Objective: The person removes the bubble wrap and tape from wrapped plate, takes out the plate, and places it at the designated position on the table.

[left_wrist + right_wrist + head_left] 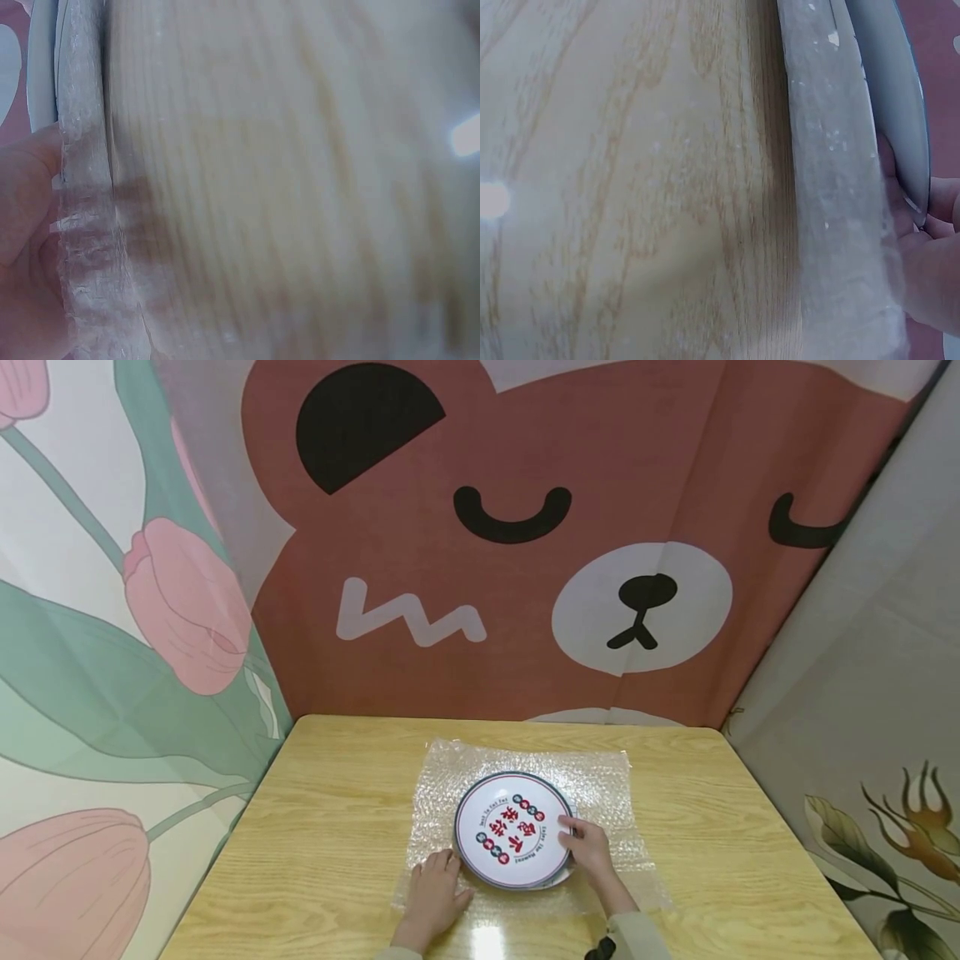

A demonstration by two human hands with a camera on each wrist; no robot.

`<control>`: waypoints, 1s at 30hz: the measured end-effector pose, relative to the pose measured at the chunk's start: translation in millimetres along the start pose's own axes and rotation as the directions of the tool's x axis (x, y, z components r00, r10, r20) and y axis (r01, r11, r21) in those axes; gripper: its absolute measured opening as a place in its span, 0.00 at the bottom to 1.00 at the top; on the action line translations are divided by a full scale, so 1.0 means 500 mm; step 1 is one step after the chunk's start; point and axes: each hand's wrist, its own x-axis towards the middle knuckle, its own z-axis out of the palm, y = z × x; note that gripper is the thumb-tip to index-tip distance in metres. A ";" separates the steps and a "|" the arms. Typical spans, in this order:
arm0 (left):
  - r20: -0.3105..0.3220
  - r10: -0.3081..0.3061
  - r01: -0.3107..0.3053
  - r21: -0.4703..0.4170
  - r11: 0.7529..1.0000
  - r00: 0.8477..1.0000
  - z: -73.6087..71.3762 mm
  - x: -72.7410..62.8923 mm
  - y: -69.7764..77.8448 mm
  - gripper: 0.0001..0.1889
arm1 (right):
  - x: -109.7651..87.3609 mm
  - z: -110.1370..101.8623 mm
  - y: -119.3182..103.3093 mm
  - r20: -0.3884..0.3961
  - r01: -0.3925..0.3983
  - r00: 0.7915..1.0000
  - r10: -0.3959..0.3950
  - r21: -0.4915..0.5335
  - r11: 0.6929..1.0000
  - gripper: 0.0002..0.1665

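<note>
A round white plate (513,831) with a dark rim line and red lettering lies on a sheet of bubble wrap (600,777). Another plate (558,880) peeks out beneath it at the lower right. My right hand (590,853) pinches the upper plate's right rim; in the right wrist view, its fingers reach into the gap between the upper plate (892,90) and the plate below. At the lower left, my left hand (433,893) rests on the wrap beside the plates. The left wrist view shows part of that hand behind the wrap's edge.
The wood-grain table (322,835) carries the wrap near its front middle. A bear-print cloth (525,660) hangs along the back, with a tulip-print cloth (75,693) on the left and a flowered grey cloth (847,693) on the right.
</note>
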 end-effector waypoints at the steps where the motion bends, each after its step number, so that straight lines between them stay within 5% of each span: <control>1: 0.000 0.000 0.000 -0.002 1.000 1.000 -0.001 0.000 0.001 0.28 | 0.000 0.000 0.001 0.001 -0.003 1.000 0.003 0.007 1.000 0.17; 30: -0.030 0.016 -0.016 0.001 1.000 0.999 0.007 -0.001 -0.004 0.24 | 0.002 -0.018 0.008 -0.015 -0.037 0.999 0.039 0.127 0.991 0.19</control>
